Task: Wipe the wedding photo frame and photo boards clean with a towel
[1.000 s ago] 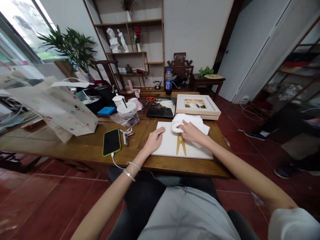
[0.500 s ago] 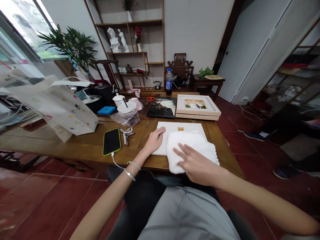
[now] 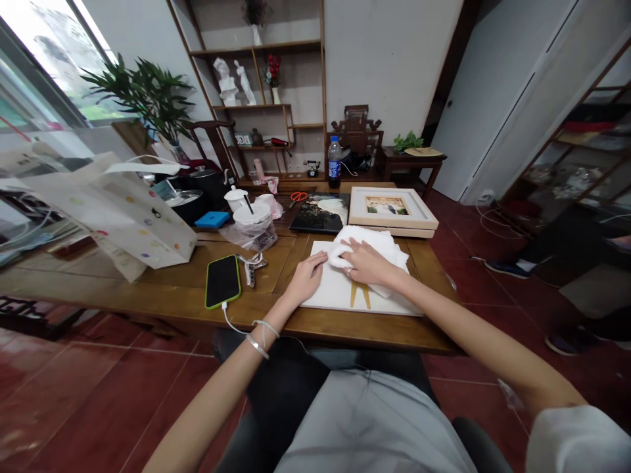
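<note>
A flat white panel [image 3: 330, 295] with a gold-coloured mark, two prongs of it showing, lies at the table's near edge. My left hand [image 3: 306, 274] rests on the panel's left side, fingers stretched out and holding nothing. Over the panel's far part my right hand [image 3: 367, 261] holds a bunched white cloth [image 3: 379, 240], its fingers pressed into the fabric. The cloth and hand cover the upper right of the panel and the rest of the gold mark.
Behind the panel are a framed picture [image 3: 394, 203] and a dark glossy picture [image 3: 320, 211]. A phone [image 3: 223, 281] on a cable and a silver metal object [image 3: 252, 266] lie to the left. Beyond are a lidded cup [image 3: 252, 213], scissors [image 3: 298, 196], a bottle [image 3: 334, 163] and a paper bag [image 3: 158, 226].
My right hand has pushed the white cloth away from me across the panel, uncovering its near edge and the gold prongs. My left hand stays on the panel's left side.
</note>
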`<move>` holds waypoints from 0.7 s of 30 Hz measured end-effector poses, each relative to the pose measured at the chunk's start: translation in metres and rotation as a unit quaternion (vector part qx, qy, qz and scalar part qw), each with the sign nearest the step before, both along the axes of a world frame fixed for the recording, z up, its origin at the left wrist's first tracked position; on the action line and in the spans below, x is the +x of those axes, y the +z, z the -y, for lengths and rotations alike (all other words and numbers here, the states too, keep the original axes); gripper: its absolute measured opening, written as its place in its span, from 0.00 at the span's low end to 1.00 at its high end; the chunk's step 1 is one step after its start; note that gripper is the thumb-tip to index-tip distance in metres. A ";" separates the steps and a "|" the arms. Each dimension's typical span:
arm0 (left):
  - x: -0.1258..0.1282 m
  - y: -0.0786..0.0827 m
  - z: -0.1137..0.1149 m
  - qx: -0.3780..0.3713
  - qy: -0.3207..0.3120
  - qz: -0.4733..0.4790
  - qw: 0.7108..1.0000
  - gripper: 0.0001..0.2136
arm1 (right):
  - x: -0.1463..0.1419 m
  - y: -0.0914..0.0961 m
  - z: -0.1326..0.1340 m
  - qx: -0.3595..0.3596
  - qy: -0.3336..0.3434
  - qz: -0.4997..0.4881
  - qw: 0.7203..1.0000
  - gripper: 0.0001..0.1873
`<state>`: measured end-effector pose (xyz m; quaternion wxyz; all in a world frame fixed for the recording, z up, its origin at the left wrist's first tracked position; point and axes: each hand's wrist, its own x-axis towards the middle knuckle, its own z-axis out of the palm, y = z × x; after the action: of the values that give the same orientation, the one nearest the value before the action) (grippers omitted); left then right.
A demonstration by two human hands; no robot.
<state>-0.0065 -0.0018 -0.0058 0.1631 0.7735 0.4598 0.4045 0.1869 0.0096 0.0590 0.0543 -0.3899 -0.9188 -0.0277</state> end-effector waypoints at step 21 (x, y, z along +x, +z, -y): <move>0.000 -0.001 0.000 0.006 -0.002 -0.010 1.000 0.16 | 0.004 0.023 0.111 -0.054 0.155 0.023 0.986 0.17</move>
<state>-0.0070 -0.0015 -0.0064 0.1547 0.7797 0.4569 0.3993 0.1912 -0.1013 0.0819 0.0154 -0.2441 -0.9694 0.0215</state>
